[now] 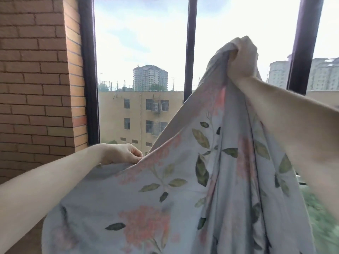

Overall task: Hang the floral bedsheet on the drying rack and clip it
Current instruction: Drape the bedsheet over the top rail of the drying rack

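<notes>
Bedsheet [165, 208] up in the air before the window [141, 52], stretched between both hands! Right hand [242, 57] is raised high, fist clenched round a bunched edge, folds hanging below it. Left hand [122, 154] sits lower by the brick wall [36, 79], thumb and fingers pinching the sheet's edge.

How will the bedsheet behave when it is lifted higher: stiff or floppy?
Probably floppy: the bedsheet hangs in long folds below the right hand, which grips a bunched part. It likely sags between the hands, since the edge slopes down to the left hand, which pinches it. It looks thin, so it is perhaps light.
</notes>
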Demonstrator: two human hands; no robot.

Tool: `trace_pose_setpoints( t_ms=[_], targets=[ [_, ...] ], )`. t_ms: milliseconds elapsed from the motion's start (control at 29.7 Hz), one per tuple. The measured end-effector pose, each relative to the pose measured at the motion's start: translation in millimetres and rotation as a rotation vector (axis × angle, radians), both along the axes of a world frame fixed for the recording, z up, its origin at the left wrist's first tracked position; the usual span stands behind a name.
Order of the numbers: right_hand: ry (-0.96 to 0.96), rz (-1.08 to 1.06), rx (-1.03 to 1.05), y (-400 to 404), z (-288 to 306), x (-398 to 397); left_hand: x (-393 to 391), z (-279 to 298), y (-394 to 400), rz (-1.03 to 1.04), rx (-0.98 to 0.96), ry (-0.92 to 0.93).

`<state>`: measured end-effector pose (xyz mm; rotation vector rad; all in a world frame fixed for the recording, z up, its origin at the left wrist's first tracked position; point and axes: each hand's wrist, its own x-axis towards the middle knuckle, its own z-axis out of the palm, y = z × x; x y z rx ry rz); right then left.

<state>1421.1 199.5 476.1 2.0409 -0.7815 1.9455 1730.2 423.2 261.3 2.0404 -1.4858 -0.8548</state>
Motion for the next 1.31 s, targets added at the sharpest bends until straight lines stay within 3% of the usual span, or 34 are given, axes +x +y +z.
trace_pose_setpoints(
  t_ms=[101, 472, 708, 842, 943, 1179, 1247, 1314],
  targets=[
    [0.133, -0.002, -0.003, -32, 6, 34, 0, 0, -1, -0.001, 0.028, 0.018],
    [0.46, 0.092, 0.147, -160, -86, 137, 13, -4, -15, 0.158, 0.148, 0.031],
    [0.36, 0.064, 0.071, -180, -11, 148, 12, -5, -33, 0.218, 0.234, 0.086],
    [0.424, 0.105, 0.154, -185, -33, 177, 9, -8, -31, 0.175, 0.304, 0.064],
    [0.61, 0.115, 0.266, -183, -92, 200, 3, -10, -27, 0.185, 0.295, 0.03],
    [1.333, -0.002, 0.39, -162, -214, 219, -1, -10, -23, 0.27, 0.3, -0.082],
    [1.512, -0.044, 0.441, -151, -227, 216, -2, -9, -27, 0.302, 0.273, -0.12],
    [1.56, -0.033, 0.466, -145, -226, 216, -4, -5, -33, 0.332, 0.237, -0.155]
  ],
)
